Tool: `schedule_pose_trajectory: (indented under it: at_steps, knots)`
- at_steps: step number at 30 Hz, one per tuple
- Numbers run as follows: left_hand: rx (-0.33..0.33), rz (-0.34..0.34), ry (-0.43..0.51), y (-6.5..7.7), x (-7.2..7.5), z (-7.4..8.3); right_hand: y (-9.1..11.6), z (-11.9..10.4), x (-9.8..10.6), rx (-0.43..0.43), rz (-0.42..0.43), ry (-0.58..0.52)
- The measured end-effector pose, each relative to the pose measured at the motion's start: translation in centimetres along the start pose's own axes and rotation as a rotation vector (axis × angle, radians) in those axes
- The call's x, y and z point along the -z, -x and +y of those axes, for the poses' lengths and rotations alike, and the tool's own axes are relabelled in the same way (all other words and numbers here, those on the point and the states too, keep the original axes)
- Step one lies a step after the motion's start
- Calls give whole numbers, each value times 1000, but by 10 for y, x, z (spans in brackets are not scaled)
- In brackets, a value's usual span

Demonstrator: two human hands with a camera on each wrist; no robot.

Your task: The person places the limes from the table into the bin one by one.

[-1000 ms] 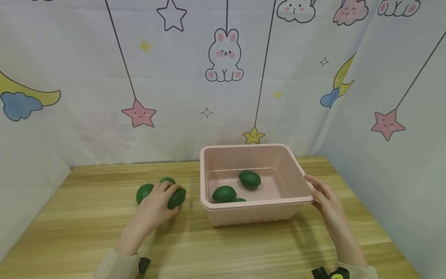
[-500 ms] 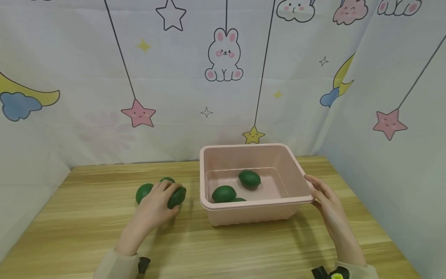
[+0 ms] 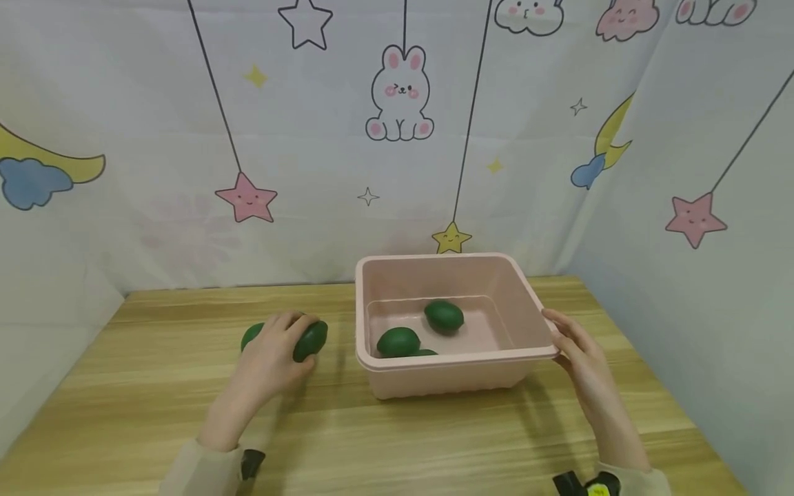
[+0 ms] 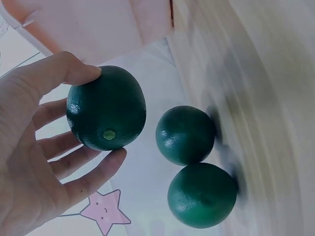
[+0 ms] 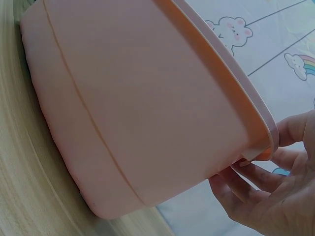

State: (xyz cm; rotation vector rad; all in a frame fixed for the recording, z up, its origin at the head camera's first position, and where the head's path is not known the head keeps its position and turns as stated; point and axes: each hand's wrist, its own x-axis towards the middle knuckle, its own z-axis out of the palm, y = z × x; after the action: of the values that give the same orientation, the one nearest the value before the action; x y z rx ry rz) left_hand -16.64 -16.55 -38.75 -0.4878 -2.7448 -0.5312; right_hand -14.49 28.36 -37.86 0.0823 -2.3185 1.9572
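At frame left, a person's left hand (image 3: 265,359) clutches a green fruit (image 3: 311,341) in an apparent lift off the worktop (image 3: 372,441), as the right hand (image 3: 582,358) grips the pink bin (image 3: 446,381) at centre right, its rim (image 3: 459,361) likely next for the fruit to clear.

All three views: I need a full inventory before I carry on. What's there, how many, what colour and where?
Pink bin: 1, pale pink, on the table
Fruits in the bin: 3 visible, dark green, one mostly hidden by the near wall
Held fruit: 1, dark green, in the left hand
Fruits on the table: 2, dark green, close together by the left hand
Table: 1, yellow-brown wood grain, under everything
Printed backdrop: white with coloured cartoons, behind and beside the table
Wrist gear: 2, black, at the wrists
Sleeves: 2, beige, on the forearms
Left hand: 1, bare, holding a fruit
Right hand: 1, bare, gripping the bin's right end
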Motion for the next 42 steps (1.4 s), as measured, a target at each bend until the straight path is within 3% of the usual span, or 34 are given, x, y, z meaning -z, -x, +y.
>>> schedule_pose_trajectory:
  at_steps: [12, 26, 42]
  knots:
    - [-15, 10, -14, -9, 13, 4, 0, -1, -1, 7, 0, 3]
    - [-41, 38, -9, -20, 18, 13, 0, -3, 0, -13, 5, 33]
    - [-115, 99, -28, -33, 25, 26, 0, -3, -1, -26, 16, 48]
